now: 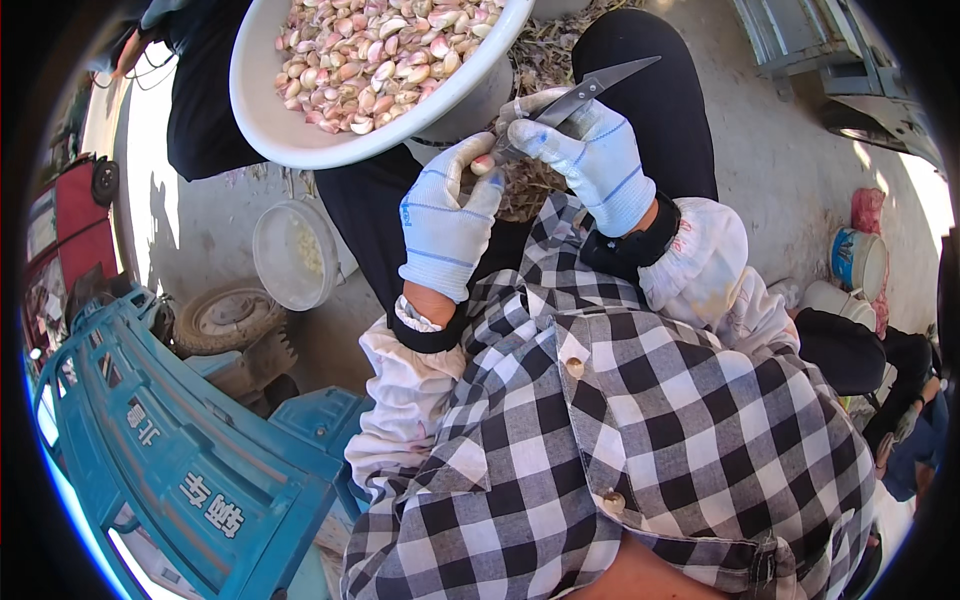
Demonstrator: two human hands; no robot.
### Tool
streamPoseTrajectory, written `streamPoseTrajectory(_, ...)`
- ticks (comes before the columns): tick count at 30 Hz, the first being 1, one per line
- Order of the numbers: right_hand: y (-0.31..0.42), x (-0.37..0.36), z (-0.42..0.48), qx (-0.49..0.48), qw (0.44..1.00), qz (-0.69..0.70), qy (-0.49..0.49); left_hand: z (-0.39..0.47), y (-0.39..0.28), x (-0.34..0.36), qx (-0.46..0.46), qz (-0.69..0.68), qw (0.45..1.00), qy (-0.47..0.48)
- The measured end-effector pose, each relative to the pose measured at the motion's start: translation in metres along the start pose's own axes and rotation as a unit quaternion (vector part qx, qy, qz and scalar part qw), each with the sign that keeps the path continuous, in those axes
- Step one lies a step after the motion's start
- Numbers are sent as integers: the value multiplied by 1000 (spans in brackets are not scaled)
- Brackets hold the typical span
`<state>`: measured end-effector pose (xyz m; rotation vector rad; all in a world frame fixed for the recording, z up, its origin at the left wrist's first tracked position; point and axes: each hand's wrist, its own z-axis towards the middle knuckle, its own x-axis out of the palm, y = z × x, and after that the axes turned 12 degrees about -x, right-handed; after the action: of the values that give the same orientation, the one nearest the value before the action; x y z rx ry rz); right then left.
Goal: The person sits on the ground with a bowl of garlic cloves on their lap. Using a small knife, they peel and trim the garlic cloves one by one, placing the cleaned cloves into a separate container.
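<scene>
My left hand (448, 217), in a white knit glove with blue lines, pinches a garlic clove (482, 164) between thumb and fingers. My right hand (592, 161), gloved alike, grips a metal knife (570, 103). Two rivets show on the knife, and one pointed end sticks out up and to the right. Its other end reaches down beside the clove; whether it touches the clove I cannot tell. Just beyond my hands, a white basin (300, 142) holds a heap of unpeeled garlic cloves (382, 60).
Left of my knee stands a white bucket (274, 259) with pale cloves inside. A blue vehicle (187, 465) and a tyre (225, 319) are at lower left. Dry husks (551, 52) litter the floor. Another person's gloved hand (906, 421) and several buckets (870, 266) appear at right.
</scene>
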<state>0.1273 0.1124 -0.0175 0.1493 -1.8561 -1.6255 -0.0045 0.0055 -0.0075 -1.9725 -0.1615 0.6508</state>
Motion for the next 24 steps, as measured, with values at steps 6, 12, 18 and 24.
streamPoseTrajectory(6, -8, 7, -6, -13, 999, 0, 46, 0, -9, -1, 107, 203, 972, -43)
streamPoseTrajectory(12, -10, 7, -5, -6, 998, -30, 48, -2, -13, 0, 105, 230, 967, -38)
streamPoseTrajectory(18, -6, 8, -5, -2, 1000, -1, 14, -2, -11, 3, 99, 183, 977, -35)
streamPoseTrajectory(24, -2, 1, 3, -17, 998, -43, -53, 0, -2, 3, 68, 71, 994, -38)
